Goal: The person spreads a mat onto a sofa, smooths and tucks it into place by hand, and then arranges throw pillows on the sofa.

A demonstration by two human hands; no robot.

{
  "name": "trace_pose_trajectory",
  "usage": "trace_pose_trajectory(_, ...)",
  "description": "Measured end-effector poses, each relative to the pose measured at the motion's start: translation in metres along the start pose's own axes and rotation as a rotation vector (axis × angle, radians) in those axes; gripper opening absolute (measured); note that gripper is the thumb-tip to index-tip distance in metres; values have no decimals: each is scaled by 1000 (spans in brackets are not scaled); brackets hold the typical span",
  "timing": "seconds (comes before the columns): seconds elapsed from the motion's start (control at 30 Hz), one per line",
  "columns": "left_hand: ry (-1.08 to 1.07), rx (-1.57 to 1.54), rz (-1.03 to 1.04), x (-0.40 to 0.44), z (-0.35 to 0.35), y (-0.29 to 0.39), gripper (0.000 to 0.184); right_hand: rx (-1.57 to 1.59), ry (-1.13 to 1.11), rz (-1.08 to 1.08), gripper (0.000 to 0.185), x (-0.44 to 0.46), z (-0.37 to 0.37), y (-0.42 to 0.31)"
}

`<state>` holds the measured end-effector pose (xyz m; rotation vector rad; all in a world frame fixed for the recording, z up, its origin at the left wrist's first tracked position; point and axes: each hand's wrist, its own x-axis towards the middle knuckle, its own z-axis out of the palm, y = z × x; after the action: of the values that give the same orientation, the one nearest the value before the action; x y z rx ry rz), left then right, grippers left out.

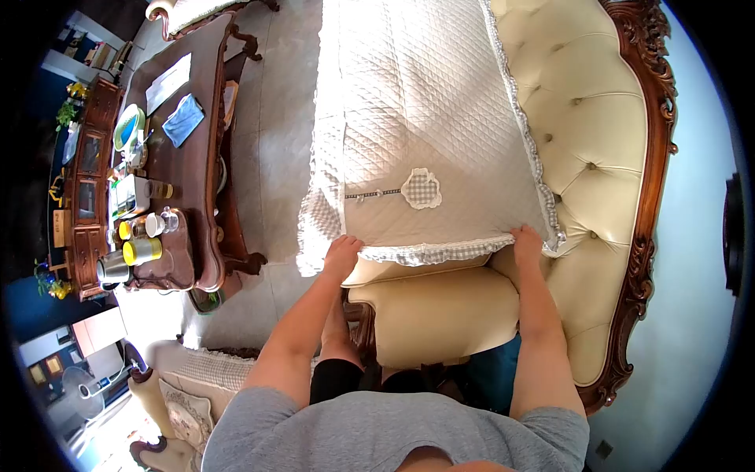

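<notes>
A quilted, light-coloured sofa cover (pixel 440 102) with a ruffled checked edge and a flower patch lies along the seat of a cream leather sofa (pixel 440 311). My left hand (pixel 343 256) is closed on the cover's near left part, by the ruffle. At the near right corner, beside the tufted backrest, my right hand (pixel 527 242) grips the same edge. Between the two hands the ruffled border is stretched nearly straight, just past the sofa's padded arm. Some fingertips are hidden under the fabric.
To the left stands a dark wooden coffee table (pixel 177 173) with a blue cloth (pixel 183 119), papers, jars and a tray (pixel 177 263). The sofa's carved wooden frame (pixel 657 157) runs along the right. A fan (pixel 82 391) and another covered seat (pixel 208 368) are at lower left.
</notes>
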<state>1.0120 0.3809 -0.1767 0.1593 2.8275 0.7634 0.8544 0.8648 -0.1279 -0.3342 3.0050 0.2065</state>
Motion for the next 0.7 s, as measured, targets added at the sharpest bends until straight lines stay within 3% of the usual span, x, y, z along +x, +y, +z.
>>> trace_pose_trajectory(0.17, -73, 3, -11, -16, 46, -7, 33, -42, -56, -60, 16, -8, 22, 5)
trace_pose_trajectory(0.3, -159, 63, -139, -23, 77, -13, 32, -237, -98, -131, 18, -19, 53, 7)
trace_pose_trajectory(0.37, -78, -43, -197, -30, 85, -11, 35, -358, -214, -173, 17, -22, 46, -4)
trace_pose_trajectory(0.47, -197, 7, -148, -27, 82, -14, 35, -314, -159, -201, 15, -31, 61, -1)
trace_pose_trajectory(0.7, -157, -38, -101, -27, 100, -22, 33, -270, -183, -169, 16, -35, 123, 20)
